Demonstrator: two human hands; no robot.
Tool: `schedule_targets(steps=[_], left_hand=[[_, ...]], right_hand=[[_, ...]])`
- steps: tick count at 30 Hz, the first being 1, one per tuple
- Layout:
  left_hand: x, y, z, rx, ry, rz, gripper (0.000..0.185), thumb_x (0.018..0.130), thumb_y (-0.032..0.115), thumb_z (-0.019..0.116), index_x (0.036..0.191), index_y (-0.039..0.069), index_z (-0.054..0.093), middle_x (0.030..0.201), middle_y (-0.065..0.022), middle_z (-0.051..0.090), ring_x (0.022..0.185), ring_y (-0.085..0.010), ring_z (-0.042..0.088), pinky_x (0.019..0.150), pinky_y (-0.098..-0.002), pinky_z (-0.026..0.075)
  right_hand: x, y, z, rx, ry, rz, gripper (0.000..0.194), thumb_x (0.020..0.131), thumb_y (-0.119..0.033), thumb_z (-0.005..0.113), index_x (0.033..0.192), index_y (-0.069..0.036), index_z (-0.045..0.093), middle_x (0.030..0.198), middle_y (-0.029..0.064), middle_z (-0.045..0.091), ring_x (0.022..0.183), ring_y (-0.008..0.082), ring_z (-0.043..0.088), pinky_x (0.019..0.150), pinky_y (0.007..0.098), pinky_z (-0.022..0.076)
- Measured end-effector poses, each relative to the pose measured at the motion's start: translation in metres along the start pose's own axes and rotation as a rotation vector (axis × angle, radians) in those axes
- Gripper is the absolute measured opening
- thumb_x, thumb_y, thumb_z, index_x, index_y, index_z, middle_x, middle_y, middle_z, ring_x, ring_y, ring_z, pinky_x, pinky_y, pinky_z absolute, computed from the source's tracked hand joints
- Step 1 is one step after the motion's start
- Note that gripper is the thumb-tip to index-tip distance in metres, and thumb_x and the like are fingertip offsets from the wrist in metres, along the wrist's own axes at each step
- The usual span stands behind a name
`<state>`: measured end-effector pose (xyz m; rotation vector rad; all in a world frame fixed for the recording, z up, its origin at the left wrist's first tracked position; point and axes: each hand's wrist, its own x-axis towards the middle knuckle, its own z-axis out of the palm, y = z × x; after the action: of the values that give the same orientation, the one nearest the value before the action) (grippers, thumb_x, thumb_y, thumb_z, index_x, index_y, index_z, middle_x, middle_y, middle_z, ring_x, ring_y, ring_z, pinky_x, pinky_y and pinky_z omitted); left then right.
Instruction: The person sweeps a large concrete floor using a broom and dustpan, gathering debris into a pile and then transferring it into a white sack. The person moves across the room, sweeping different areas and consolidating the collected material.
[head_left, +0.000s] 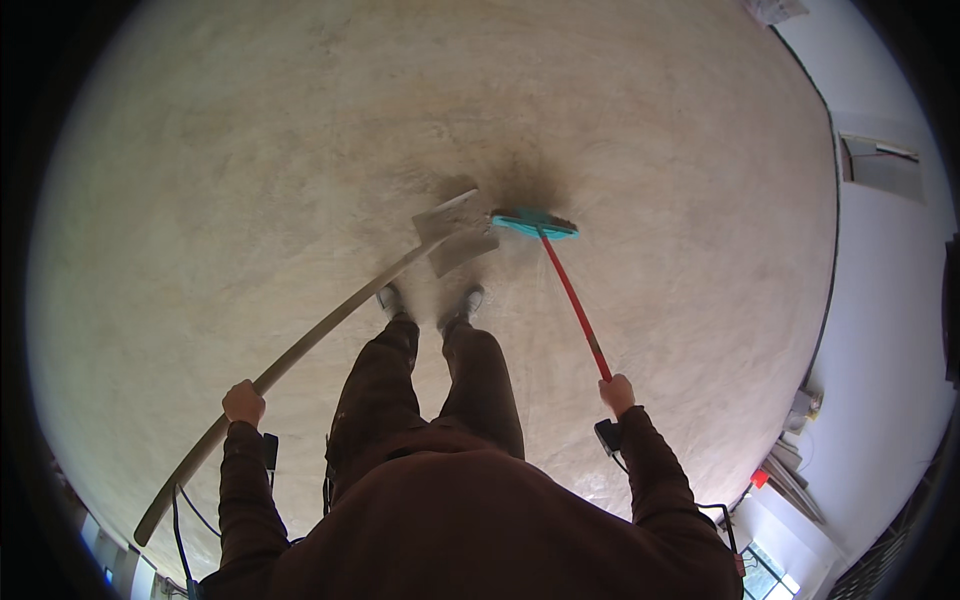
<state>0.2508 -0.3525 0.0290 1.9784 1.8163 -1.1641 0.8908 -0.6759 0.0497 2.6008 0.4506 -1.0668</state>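
My left hand is wrapped around the long wooden handle of a shovel. Its wide metal blade lies on the floor just ahead of my shoes, with some dust or debris on it. The red stick of a broom is gripped in my right hand. The broom's turquoise head rests on the floor right beside the blade's right edge. Dark dust spreads over the floor beyond the broom head.
The dusty concrete floor reaches to a white wall on the right, which has a rectangular opening. Boards and a small red object are by the wall at lower right, near a window.
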Motion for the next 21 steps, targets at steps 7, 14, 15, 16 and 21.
schedule_targets(steps=[7, 14, 15, 16, 21], left_hand=[[-0.022, 0.0, 0.002, -0.016, 0.062, -0.051, 0.008, 0.068, 0.013, 0.058, 0.074, 0.008, 0.056, 0.072, -0.0116, 0.061, 0.071, -0.0304, 0.06, 0.064, -0.041, 0.048], [-0.038, -0.011, 0.007, 0.014, -0.048, -0.142, 0.008, 0.069, 0.014, 0.057, 0.075, 0.008, 0.058, 0.073, -0.0123, 0.062, 0.073, -0.031, 0.061, 0.064, -0.0412, 0.049], [-0.041, -0.013, 0.009, 0.01, -0.042, -0.154, 0.008, 0.069, 0.014, 0.057, 0.075, 0.008, 0.058, 0.073, -0.0128, 0.062, 0.073, -0.0314, 0.061, 0.064, -0.0415, 0.049], [-0.046, -0.013, 0.009, 0.004, -0.068, -0.165, 0.008, 0.069, 0.014, 0.057, 0.074, 0.008, 0.058, 0.073, -0.013, 0.062, 0.073, -0.0316, 0.061, 0.064, -0.0417, 0.049], [-0.082, -0.007, 0.02, -0.032, -0.15, -0.248, 0.007, 0.068, 0.011, 0.056, 0.074, 0.008, 0.057, 0.072, -0.0133, 0.061, 0.072, -0.0322, 0.061, 0.064, -0.0421, 0.049]], right_hand=[[-0.007, -0.04, -0.035, -0.192, 0.156, -0.143, 0.023, 0.08, -0.024, 0.051, 0.083, -0.001, 0.051, 0.076, 0.0223, 0.06, 0.077, 0.0391, 0.059, 0.068, 0.0469, 0.0467], [0.133, -0.218, -0.08, -0.273, 0.26, -0.573, 0.011, 0.078, -0.012, 0.046, 0.08, -0.002, 0.05, 0.072, 0.0193, 0.06, 0.071, 0.0349, 0.061, 0.063, 0.0436, 0.0492], [0.147, -0.245, -0.078, -0.281, 0.276, -0.619, 0.011, 0.079, -0.012, 0.045, 0.08, -0.002, 0.05, 0.072, 0.0191, 0.061, 0.07, 0.0346, 0.061, 0.063, 0.0435, 0.0493], [0.162, -0.271, -0.076, -0.288, 0.26, -0.627, 0.012, 0.08, -0.012, 0.044, 0.082, -0.002, 0.05, 0.073, 0.0187, 0.061, 0.071, 0.0344, 0.061, 0.063, 0.0432, 0.0495], [0.208, -0.299, -0.057, -0.4, 0.153, -0.617, 0.015, 0.085, -0.015, 0.041, 0.086, -0.003, 0.05, 0.075, 0.0172, 0.062, 0.072, 0.0322, 0.062, 0.062, 0.0414, 0.0504]])
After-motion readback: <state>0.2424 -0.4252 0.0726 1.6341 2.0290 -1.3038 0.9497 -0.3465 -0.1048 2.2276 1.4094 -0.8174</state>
